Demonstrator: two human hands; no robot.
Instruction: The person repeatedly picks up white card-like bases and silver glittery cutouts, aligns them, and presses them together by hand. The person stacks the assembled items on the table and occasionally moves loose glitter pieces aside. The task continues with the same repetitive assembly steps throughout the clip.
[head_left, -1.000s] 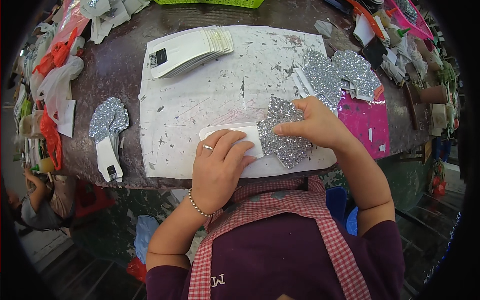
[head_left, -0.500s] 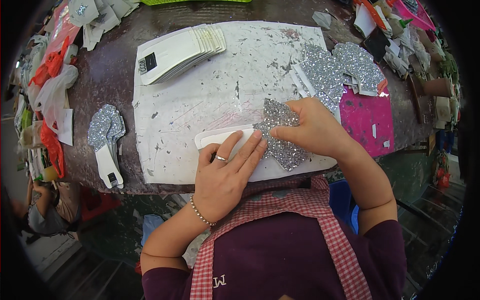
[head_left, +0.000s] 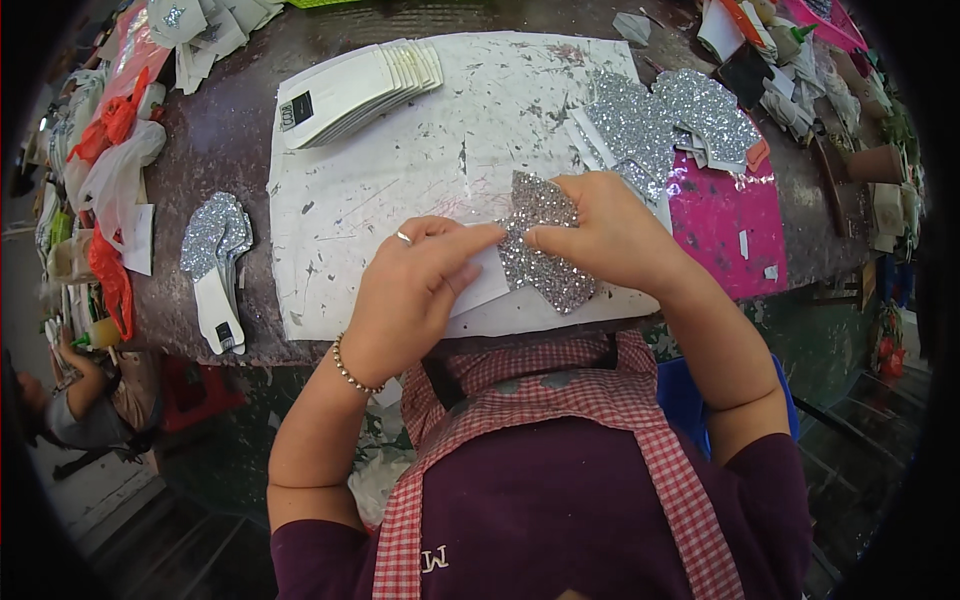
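Observation:
A silver glitter piece with a wavy outline (head_left: 548, 262) lies at the near part of the white sheet. A white card strip (head_left: 488, 288) joins its left side. My right hand (head_left: 622, 232) grips the glitter piece by its right edge, thumb on top and fingers underneath. My left hand (head_left: 410, 290) is closed around the white strip, its index finger pressed where strip and glitter meet. Most of the strip is hidden beneath that hand. Beyond my right hand lie more silver glitter pieces (head_left: 630, 125), heaped loosely.
A fanned stack of white cards (head_left: 350, 92) rests at the back left of the stained white sheet (head_left: 335, 235). Left of it are assembled glitter-headed strips (head_left: 216, 265). A pink sheet (head_left: 725, 235) lies at right. Plastic bags (head_left: 110, 190) crowd the left edge; another person (head_left: 85, 400) sits beyond.
My left hand has gone from lying flat with fingers spread on the strip to curled around it. Both hands and the glitter piece appear slightly higher in view. My right hand keeps its grip.

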